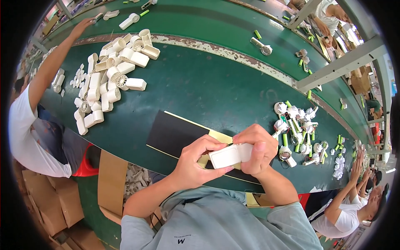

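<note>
Head | left hand (196,160) and right hand (256,148) pinch white casing (228,156) from both ends, steadying it over black mat (173,133) | shells (109,79) piled left, within reach

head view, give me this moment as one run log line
left hand: grips white casing | right hand: grips same casing | under: black mat | left: white housing pile | right: motor parts with green cells
</note>
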Tool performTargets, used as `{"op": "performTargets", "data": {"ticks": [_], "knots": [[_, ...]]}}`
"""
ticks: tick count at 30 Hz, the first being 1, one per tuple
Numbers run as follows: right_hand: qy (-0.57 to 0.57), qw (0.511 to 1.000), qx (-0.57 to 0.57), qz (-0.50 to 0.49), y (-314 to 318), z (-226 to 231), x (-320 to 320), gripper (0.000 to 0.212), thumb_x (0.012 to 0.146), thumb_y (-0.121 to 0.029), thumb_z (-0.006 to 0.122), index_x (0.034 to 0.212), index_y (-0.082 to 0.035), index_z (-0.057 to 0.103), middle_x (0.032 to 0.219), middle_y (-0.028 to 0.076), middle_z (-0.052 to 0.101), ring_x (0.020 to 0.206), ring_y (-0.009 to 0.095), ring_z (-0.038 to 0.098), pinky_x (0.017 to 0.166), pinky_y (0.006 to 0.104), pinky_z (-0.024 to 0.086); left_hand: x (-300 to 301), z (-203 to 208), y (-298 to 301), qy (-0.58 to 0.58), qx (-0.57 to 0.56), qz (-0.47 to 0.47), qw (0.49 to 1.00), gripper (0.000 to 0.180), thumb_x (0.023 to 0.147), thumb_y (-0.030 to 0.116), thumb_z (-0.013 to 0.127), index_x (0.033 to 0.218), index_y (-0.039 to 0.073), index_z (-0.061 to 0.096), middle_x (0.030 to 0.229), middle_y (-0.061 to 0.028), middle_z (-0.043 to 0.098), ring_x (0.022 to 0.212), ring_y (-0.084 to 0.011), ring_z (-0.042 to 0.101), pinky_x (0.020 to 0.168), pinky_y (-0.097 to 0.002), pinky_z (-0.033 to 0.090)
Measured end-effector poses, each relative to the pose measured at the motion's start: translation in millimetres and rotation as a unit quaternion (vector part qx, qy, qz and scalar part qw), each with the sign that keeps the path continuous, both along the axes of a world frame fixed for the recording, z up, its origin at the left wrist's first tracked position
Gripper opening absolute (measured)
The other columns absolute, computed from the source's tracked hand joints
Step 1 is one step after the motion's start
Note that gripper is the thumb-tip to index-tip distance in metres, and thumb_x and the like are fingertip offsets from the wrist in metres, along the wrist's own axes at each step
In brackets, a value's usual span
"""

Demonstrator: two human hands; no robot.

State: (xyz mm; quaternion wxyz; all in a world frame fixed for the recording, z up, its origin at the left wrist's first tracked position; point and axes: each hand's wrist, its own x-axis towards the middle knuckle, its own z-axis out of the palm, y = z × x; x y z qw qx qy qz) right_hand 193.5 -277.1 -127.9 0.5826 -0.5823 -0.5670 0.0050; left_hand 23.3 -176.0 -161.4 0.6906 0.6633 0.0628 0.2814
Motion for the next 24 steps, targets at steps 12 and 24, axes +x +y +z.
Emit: {"op": "performTargets", "data": {"ticks": [12,24], "knots": [[0.097,0.951,-0.244,0.161,26.6,45.1,29.5,0.04,0.099,-0.023,0.069,0.131,0.0,0.063,0.103,0.014,0.069,0.095,0.026,0.07,0.078,0.0353,0.057,-4.8,14.5,28.5,0.102,-0.097,0.066,0.988,0.061,0.092,0.01,0.082,0.143,-0.004,0.053,0.121,-0.012,0.07,0.11,-0.0169,0.069,0.095,-0.0322,0.056],[-0.135,0.869,-0.296,-0.373,73.5,-1.8,276.4,0.055,0.094,-0.041,0.07,0.134,-0.003,0.063,0.116,0.021,0.073,0.106,0.038,0.071,0.091,0.048,0.056,-23.8,1.9,180.8,0.3,0.594,0.33,0.67,0.076,0.077,-0.006,0.066,0.15,0.006,0.048,0.152,-0.0204,0.047,0.142,-0.0411,0.043,0.116,-0.0517,0.037]]}}
